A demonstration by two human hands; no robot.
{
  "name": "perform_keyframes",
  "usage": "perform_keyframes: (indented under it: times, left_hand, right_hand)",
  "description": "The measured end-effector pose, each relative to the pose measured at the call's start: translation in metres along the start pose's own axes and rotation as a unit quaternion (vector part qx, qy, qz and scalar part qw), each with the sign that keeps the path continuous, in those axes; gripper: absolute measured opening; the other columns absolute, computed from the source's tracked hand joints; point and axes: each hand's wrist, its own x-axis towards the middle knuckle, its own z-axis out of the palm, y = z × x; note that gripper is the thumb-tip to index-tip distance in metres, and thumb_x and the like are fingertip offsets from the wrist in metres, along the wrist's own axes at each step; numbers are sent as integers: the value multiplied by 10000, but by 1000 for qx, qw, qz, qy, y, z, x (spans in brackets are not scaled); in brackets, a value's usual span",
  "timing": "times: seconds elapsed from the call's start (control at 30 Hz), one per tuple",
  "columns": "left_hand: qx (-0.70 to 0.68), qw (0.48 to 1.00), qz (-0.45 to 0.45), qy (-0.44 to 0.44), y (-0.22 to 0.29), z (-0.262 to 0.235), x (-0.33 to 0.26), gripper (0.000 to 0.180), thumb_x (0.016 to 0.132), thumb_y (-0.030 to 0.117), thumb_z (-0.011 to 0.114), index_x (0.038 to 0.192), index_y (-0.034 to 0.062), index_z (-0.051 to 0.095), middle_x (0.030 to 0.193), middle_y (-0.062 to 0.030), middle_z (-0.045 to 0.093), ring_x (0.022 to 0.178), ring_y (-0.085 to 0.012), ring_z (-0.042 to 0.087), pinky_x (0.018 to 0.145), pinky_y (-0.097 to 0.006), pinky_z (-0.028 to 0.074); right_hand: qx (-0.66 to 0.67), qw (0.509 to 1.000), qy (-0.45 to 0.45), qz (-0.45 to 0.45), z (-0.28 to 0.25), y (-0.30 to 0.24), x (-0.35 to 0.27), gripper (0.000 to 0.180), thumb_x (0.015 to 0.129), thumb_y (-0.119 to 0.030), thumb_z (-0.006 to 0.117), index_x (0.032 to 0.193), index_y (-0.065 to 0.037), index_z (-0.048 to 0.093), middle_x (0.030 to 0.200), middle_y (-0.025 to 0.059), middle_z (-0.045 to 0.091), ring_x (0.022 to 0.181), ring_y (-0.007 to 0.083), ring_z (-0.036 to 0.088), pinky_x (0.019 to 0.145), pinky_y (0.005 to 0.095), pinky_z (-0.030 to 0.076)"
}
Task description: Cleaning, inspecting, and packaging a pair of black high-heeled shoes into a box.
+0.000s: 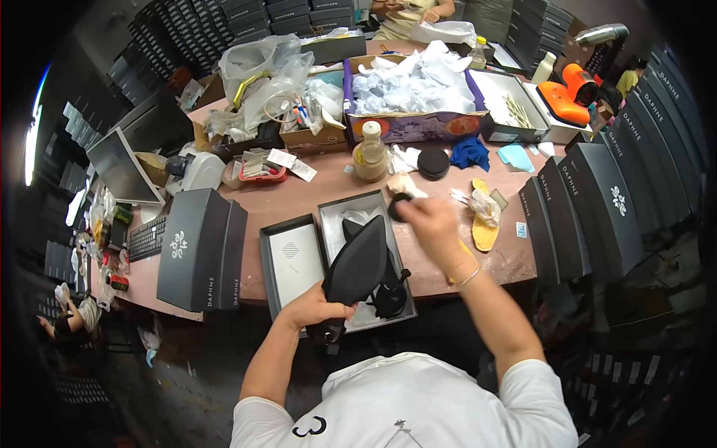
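Note:
My left hand [315,308] grips a black pointed shoe [357,267] by its strapped end, holding it tilted over an open grey shoebox [326,224]. Another black strappy shoe [390,299] lies inside that box, partly covered by the held one. At the box's far right corner, my right hand [432,224] is closed on a small round black object [399,207]; motion blurs the fingers, and its exact kind is unclear. A pale crumpled cloth [403,184] sits just beyond it. The box's lid, white inside [287,257], rests to the left.
Closed shoeboxes stand at left [190,250] and right [590,209]. Behind are a bottle of brownish liquid [370,157], a round black tin [433,163], a blue cloth [470,153] and a purple carton [418,127] of crumpled paper. A yellow insole-shaped piece [485,233] lies right.

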Motion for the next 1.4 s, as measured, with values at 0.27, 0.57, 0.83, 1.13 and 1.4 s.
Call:
perform_keyframes:
  times: [0.27,0.57,0.83,1.13,1.4]
  left_hand:
    - [-70,996,48,-4,-2,-1,3,341,849,286,681,1019,9,580,824,-68,616,681,-141,597,641,-271,492]
    - [-348,919,116,144,3,0,22,670,948,645,317,1168,59,557,926,-96,633,761,-194,636,667,-293,543]
    - [-421,845,179,279,-1,-27,25,734,848,761,397,966,52,545,712,-73,562,590,-180,564,551,-322,510]
    - [-404,821,235,329,8,-21,8,780,854,789,294,947,41,493,755,-76,513,634,-189,518,580,-332,474]
    - [-428,818,279,264,8,-15,13,786,872,770,279,1008,29,503,773,-82,523,635,-193,527,606,-326,473]
  right_hand:
    - [68,979,-92,171,-12,-2,9,285,798,-75,633,1082,-67,661,965,117,626,831,278,618,675,354,496]
    - [223,958,-103,-145,14,-135,-24,356,717,-2,634,1069,-60,635,1036,81,557,936,279,545,841,380,435]
    - [256,962,-95,7,-12,-98,-61,393,713,98,607,1077,-39,661,999,130,590,887,300,591,768,366,495]
    - [117,974,-88,-173,1,-109,-60,420,716,-90,634,1135,-106,647,1026,56,585,851,217,543,743,343,419]
    - [269,956,-84,-86,3,-146,-69,464,709,47,630,1163,-50,609,1030,116,564,840,297,533,738,392,451]
